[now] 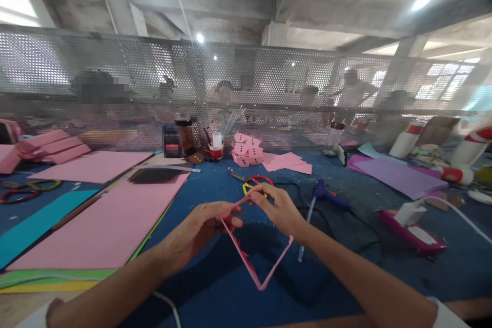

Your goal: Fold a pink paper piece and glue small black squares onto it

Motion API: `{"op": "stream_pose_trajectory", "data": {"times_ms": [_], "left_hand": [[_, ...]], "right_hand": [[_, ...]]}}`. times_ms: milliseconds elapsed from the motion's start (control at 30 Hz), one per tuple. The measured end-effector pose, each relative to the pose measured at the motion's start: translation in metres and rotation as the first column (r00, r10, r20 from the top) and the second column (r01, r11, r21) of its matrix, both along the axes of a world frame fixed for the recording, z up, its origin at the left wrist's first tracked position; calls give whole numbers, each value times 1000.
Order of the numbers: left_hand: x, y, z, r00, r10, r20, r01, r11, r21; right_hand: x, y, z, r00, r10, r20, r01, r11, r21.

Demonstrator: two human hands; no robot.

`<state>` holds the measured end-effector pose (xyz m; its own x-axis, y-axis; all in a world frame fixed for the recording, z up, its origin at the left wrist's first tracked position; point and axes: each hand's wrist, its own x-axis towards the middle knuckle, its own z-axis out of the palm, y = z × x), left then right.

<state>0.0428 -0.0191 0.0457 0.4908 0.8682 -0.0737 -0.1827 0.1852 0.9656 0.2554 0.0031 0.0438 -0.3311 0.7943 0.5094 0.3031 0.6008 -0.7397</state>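
A folded pink paper strip [246, 261], bent into an angular open frame, hangs between my hands above the blue table. My left hand [215, 220] is closed around one of its corners, thumb on top. With a pinch of thumb and fingers, my right hand [274, 205] grips the strip's upper edge. The lower part dips to a point, and one free end rises below my right wrist. Just behind my right hand lie scissors [261, 180] with red and yellow handles. A blue glue gun [326, 195] with a clear glue stick rests to the right.
Pink paper sheets [111, 215] and a teal sheet [46, 215] lie at left. Folded pink pieces with black dots [247, 149] stand at the back, near a red-and-white cup [216, 150]. A magenta power strip [413, 233] and purple sheets [400, 174] are at right. A perforated metal screen [246, 77] runs behind.
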Motion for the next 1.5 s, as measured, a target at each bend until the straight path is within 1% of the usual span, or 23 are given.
{"op": "stream_pose_trajectory", "data": {"times_ms": [233, 400, 467, 533, 600, 667, 733, 833, 900, 967, 1033, 1100, 1167, 1233, 1367, 1500], "left_hand": [[-2, 3, -5, 999, -17, 36, 17, 1000, 6], [0, 0, -3, 999, -14, 52, 14, 1000, -3], [1, 0, -2, 998, -3, 56, 3, 1000, -11], [2, 1, -1, 998, 15, 64, -13, 1000, -21], [1, 3, -1, 995, 50, 82, -48, 998, -33], [0, 5, -1, 988, 108, 109, -103, 994, -48], [-2, 8, 0, 977, 177, 122, -169, 983, -73], [-5, 12, 1, 955, 276, 106, -264, 958, -113], [-7, 15, 2, 941, 323, 104, -310, 943, -124], [-9, 18, 1, 928, 355, 111, -341, 931, -128], [-10, 20, 1, 915, 383, 124, -367, 921, -133], [-10, 21, 0, 907, 397, 140, -379, 915, -139], [-10, 22, 0, 904, 399, 152, -379, 914, -145], [-10, 21, 1, 905, 396, 156, -373, 914, -161], [-9, 20, 5, 913, 385, 131, -360, 915, -180], [-9, 22, 4, 955, 288, 72, -278, 953, -121]], "right_hand": [[-1, 2, -4, 998, -58, 34, 55, 995, 85], [-2, 2, -4, 998, -53, 41, 50, 996, 80], [-2, 3, -4, 1000, -29, 8, 29, 998, 56], [-3, 5, -6, 998, -7, -70, 8, 1000, 17], [-2, 8, -8, 986, -22, -164, 19, 1000, -20], [0, 13, -8, 963, -81, -258, 73, 997, -39], [3, 16, -7, 932, -162, -324, 160, 987, -35], [8, 14, -2, 897, -269, -351, 294, 956, 18], [9, 8, 1, 896, -321, -307, 369, 923, 110], [9, -1, 4, 917, -343, -202, 388, 885, 259], [8, -9, 5, 943, -330, -29, 311, 850, 424], [5, -16, 5, 937, -309, 166, 181, 832, 524], [1, -19, 4, 904, -304, 301, 99, 833, 545], [-2, -19, 2, 878, -320, 355, 91, 841, 533], [-5, -14, -2, 873, -364, 326, 160, 843, 513], [-5, -8, -5, 892, -378, 249, 230, 852, 470]]}}
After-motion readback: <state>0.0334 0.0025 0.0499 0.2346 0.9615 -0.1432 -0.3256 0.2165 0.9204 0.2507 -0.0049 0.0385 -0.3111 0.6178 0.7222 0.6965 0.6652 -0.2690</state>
